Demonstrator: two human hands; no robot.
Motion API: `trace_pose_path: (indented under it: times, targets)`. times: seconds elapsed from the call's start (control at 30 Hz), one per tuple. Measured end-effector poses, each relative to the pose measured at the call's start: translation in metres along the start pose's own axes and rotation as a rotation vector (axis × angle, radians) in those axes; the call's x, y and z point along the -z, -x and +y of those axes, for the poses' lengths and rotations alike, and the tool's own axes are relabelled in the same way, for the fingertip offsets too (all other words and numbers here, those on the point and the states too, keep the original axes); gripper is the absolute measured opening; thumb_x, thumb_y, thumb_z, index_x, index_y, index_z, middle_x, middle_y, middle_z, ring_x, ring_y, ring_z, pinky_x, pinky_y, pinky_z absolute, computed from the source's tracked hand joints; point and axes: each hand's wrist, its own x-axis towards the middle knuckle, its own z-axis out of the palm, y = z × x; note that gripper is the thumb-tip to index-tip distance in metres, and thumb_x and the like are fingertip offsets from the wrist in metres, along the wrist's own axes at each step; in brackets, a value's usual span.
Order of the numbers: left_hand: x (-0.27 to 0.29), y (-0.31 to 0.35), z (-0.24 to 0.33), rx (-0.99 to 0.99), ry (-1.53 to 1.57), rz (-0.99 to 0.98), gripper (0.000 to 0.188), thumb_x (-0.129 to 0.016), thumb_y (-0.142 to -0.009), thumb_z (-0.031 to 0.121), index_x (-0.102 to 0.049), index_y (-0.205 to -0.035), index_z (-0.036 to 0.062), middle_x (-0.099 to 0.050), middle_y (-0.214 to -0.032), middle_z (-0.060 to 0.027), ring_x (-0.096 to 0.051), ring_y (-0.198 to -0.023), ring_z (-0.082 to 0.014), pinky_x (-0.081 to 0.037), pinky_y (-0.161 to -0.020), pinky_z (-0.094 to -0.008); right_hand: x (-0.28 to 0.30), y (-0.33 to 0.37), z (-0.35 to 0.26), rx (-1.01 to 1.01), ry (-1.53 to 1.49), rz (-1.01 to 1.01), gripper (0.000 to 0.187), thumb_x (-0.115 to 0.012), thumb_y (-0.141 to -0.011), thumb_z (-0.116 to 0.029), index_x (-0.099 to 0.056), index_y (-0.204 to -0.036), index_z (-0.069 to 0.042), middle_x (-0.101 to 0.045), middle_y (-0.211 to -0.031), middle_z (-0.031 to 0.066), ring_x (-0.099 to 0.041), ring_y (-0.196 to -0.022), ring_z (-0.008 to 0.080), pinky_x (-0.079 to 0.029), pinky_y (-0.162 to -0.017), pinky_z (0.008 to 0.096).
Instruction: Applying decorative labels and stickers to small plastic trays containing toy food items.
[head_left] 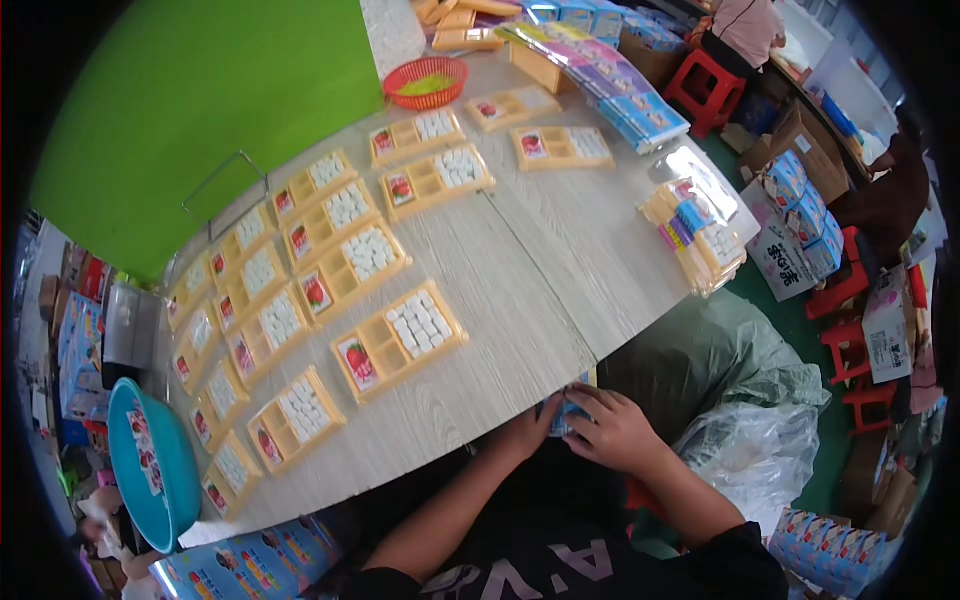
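At the near edge of the table, my left hand and my right hand are close together, fingers bent round a small blue printed item. Mostly covered by my fingers, it could be a packet or a box; I cannot tell which. Beyond my hands, several cream plastic trays lie in slanting rows. Each has compartments, one with a red strawberry picture and another filled with small white blocks. To the right is a stack of similar trays with coloured packets on top.
A teal basin stands by the table's left end. At the back are a red basket with yellow-green pieces and a pile of printed sheets. Plastic bags lie right of me; red stools, cartons and other people are farther off.
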Motion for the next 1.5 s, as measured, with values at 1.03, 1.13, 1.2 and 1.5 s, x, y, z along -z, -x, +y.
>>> trace_pose_path:
  times: [1.03, 1.13, 1.2, 1.5]
  targets:
    - [0.004, 0.000, -0.008, 0.069, 0.056, -0.065, 0.062, -0.056, -0.103, 0.044, -0.052, -0.138, -0.0063, -0.056, -0.137, -0.0349, -0.053, -0.130, -0.0507, -0.042, -0.109, -0.0509, -0.007, -0.001, -0.002, -0.057, -0.075, -0.020, 0.028, -0.079, -0.083, -0.026, -0.065, -0.101, -0.009, -0.060, -0.129, 0.0151, -0.062, -0.118, 0.0340, -0.052, -0.098, 0.0452]
    - [0.006, -0.001, -0.008, 0.073, 0.074, -0.074, 0.062, -0.056, -0.103, 0.044, -0.052, -0.139, -0.0062, -0.055, -0.138, -0.0349, -0.052, -0.130, -0.0511, -0.041, -0.110, -0.0511, -0.002, -0.002, 0.004, -0.008, -0.074, -0.052, 0.028, -0.078, -0.083, -0.026, -0.067, -0.102, -0.008, -0.061, -0.129, 0.0160, -0.063, -0.117, 0.0346, -0.055, -0.099, 0.0442]
    - [0.006, -0.003, -0.008, 0.047, 0.009, -0.055, 0.061, -0.056, -0.103, 0.043, -0.052, -0.139, -0.0062, -0.055, -0.139, -0.0347, -0.052, -0.131, -0.0513, -0.041, -0.110, -0.0511, -0.001, -0.004, 0.005, 0.016, -0.041, -0.063, 0.028, -0.078, -0.083, -0.027, -0.068, -0.102, -0.008, -0.062, -0.128, 0.0157, -0.064, -0.117, 0.0342, -0.056, -0.099, 0.0434]
    - [0.004, 0.001, -0.010, 0.131, 0.020, -0.099, 0.059, -0.055, -0.104, 0.043, -0.053, -0.136, -0.0065, -0.059, -0.132, -0.0357, -0.056, -0.126, -0.0506, -0.045, -0.105, -0.0510, -0.003, -0.005, 0.002, 0.001, -0.101, 0.013, 0.021, -0.078, -0.082, -0.023, -0.070, -0.093, -0.008, -0.063, -0.125, 0.0151, -0.064, -0.117, 0.0336, -0.055, -0.096, 0.0444]
